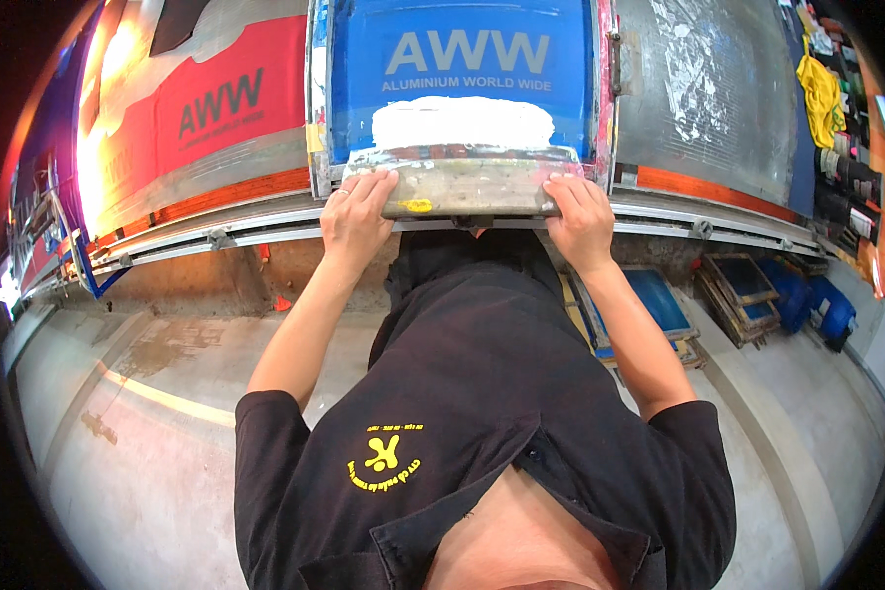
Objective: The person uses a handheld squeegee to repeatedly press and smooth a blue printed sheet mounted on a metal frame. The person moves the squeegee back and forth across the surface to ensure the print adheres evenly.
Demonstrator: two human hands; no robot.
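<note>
Right now both hands press down on a wide squeegee [467,189]. The left hand [354,218] grips its left end and the right hand [580,218] grips its right end, fingers curled over the top edge. The squeegee's long side runs left to right, across the person's body, and both hands are about equally near to it. Just past the squeegee, away from the person, sits a thick band of white ink [462,123]. It lies on a blue printing screen [462,54] in a frame. A red printed banner [216,108] lies to the left on the long table. Spare screens [659,300] rest on the floor below.
</note>
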